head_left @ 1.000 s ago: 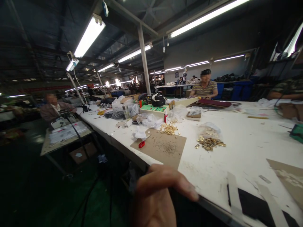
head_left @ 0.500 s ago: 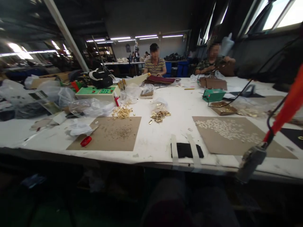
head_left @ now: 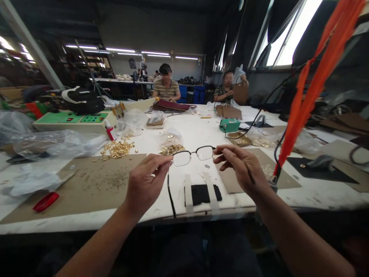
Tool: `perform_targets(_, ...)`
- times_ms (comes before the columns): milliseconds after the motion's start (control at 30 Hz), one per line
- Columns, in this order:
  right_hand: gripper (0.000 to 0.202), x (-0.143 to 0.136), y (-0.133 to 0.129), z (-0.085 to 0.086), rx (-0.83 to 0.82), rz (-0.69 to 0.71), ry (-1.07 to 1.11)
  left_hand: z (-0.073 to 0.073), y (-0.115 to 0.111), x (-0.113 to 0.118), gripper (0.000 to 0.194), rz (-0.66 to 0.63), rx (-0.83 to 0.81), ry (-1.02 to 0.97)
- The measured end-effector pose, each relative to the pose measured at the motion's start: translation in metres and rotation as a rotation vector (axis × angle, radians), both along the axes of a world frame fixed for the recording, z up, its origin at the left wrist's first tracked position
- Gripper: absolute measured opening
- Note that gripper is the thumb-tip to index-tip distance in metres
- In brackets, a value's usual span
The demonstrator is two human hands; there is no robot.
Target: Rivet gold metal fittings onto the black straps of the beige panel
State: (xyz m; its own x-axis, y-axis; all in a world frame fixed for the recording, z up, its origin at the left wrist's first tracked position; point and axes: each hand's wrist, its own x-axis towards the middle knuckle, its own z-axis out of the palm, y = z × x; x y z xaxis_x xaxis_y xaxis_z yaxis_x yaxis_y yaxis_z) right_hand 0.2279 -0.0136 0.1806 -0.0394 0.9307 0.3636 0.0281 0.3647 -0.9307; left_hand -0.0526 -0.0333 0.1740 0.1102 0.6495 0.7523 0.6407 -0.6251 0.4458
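A pair of eyeglasses (head_left: 204, 152) with a dark upper frame and clear lenses is held up in front of me, above the white table (head_left: 198, 130). My left hand (head_left: 146, 184) pinches it at the left end of the frame. At the other end, my right hand (head_left: 240, 164) grips it between thumb and fingers. Dark temple arms run back toward me by both hands. Beneath the eyeglasses lies a black pad (head_left: 201, 194) with two pale strips across it, at the table's near edge.
Brown boards lie left (head_left: 95, 188) and right (head_left: 230, 181), the left one near a red lid (head_left: 46, 202). Gold fittings (head_left: 119, 149) are piled behind. A green box (head_left: 230, 125) stands farther back. Orange strips (head_left: 300, 100) hang at the right. Two people sit across the table.
Both my hands have come into view, holding the eyeglasses between them. My view has shifted to the right. The person at the far right has raised a brown piece.
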Motion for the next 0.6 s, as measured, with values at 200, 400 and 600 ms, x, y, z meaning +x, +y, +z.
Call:
perform_targets(200,0.042,0.015,0.058,-0.054,-0.326,-0.058,0.066,-0.079,0.089,0.021,0.024,-0.036,-0.284,-0.024)
perform_targets(400,0.046,0.011,0.104,-0.112,-0.45,-0.139,0.032,-0.123,0.149,0.037,0.027,0.021,-0.413,0.072)
perform_targets(600,0.043,0.015,0.131,-0.149,-0.394,-0.247,-0.149,-0.154,0.175,0.042,0.035,0.013,-0.481,0.182)
